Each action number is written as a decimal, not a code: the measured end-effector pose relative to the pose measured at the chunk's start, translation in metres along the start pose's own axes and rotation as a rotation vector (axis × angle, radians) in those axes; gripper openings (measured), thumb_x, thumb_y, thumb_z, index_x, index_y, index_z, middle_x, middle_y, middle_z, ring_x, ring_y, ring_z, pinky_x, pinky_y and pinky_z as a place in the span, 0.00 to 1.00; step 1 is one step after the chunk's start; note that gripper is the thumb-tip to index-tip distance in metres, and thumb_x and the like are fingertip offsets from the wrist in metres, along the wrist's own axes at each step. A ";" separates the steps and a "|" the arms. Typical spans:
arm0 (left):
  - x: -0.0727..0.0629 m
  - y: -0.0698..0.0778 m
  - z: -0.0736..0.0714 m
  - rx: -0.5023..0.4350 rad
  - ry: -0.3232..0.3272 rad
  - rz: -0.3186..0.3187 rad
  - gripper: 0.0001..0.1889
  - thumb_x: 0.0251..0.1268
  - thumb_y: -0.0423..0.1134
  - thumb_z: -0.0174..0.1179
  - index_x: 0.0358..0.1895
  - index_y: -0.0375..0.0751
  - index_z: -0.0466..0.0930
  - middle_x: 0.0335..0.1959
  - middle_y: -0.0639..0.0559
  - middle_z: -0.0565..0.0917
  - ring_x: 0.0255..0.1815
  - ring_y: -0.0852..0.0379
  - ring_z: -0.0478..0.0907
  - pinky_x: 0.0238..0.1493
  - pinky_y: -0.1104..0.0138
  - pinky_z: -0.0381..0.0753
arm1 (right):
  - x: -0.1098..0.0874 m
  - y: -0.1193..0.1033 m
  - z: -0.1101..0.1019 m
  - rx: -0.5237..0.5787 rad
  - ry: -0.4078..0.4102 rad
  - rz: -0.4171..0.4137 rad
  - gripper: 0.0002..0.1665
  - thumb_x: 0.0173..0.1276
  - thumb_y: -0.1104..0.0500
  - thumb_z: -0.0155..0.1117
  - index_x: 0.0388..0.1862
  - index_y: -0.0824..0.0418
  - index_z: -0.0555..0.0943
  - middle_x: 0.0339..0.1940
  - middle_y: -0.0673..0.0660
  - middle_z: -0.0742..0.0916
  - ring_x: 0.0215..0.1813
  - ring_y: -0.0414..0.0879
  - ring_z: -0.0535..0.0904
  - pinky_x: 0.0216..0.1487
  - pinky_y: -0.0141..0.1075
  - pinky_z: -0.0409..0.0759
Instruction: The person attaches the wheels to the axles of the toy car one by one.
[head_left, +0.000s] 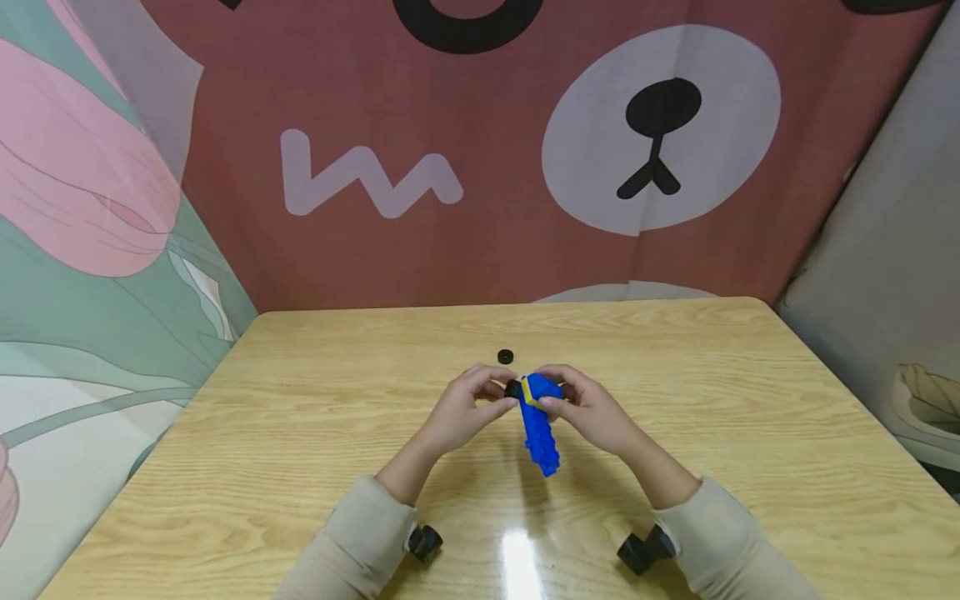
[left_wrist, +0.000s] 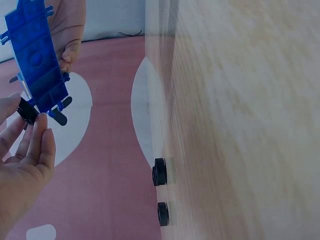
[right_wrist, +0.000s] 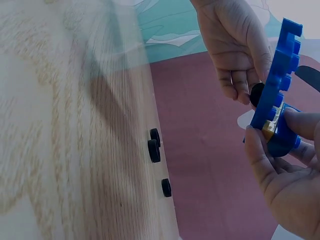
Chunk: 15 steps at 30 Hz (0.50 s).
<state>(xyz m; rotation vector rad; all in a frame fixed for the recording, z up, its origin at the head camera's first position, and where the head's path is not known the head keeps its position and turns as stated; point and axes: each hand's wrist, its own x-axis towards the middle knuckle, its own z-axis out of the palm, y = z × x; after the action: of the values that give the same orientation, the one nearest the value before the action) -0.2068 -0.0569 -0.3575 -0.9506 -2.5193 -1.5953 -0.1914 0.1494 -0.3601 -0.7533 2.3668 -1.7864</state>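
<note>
My left fingers (head_left: 491,392) pinch a black wheel (head_left: 513,388) at nine o'clock of the blue block piece (head_left: 540,425), which my right fingers (head_left: 558,402) grip; pushed off-line, the wheel could slip and roll across the surface (head_left: 300,433).

**Blue brick piece held over the table edge**

A blue brick piece (right_wrist: 278,82) with a yellow part is gripped at its lower end by the right hand (right_wrist: 285,185). A black wheel (right_wrist: 257,93) is pinched against it by the left hand (right_wrist: 235,47), apparently. Three black wheels (right_wrist: 154,150) are seen on the wooden table (right_wrist: 65,125).
</note>
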 end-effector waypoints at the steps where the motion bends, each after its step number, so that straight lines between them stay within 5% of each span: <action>1: 0.000 0.000 0.000 -0.001 0.002 0.000 0.15 0.55 0.38 0.57 0.47 0.40 0.73 0.40 0.53 0.73 0.35 0.60 0.73 0.38 0.67 0.74 | 0.000 0.000 0.000 0.007 -0.004 0.001 0.24 0.64 0.58 0.51 0.56 0.68 0.63 0.46 0.64 0.75 0.37 0.52 0.75 0.39 0.49 0.74; 15: -0.001 0.001 0.006 0.094 0.020 0.079 0.15 0.52 0.38 0.59 0.45 0.40 0.75 0.40 0.54 0.74 0.34 0.61 0.73 0.41 0.69 0.73 | 0.000 -0.004 0.007 -0.018 0.015 0.051 0.20 0.65 0.56 0.49 0.51 0.68 0.66 0.37 0.63 0.76 0.32 0.50 0.75 0.36 0.49 0.74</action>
<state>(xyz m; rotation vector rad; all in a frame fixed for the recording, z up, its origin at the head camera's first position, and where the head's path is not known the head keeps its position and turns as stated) -0.2041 -0.0524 -0.3597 -1.0055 -2.4853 -1.4435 -0.1872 0.1424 -0.3592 -0.6776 2.3924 -1.7587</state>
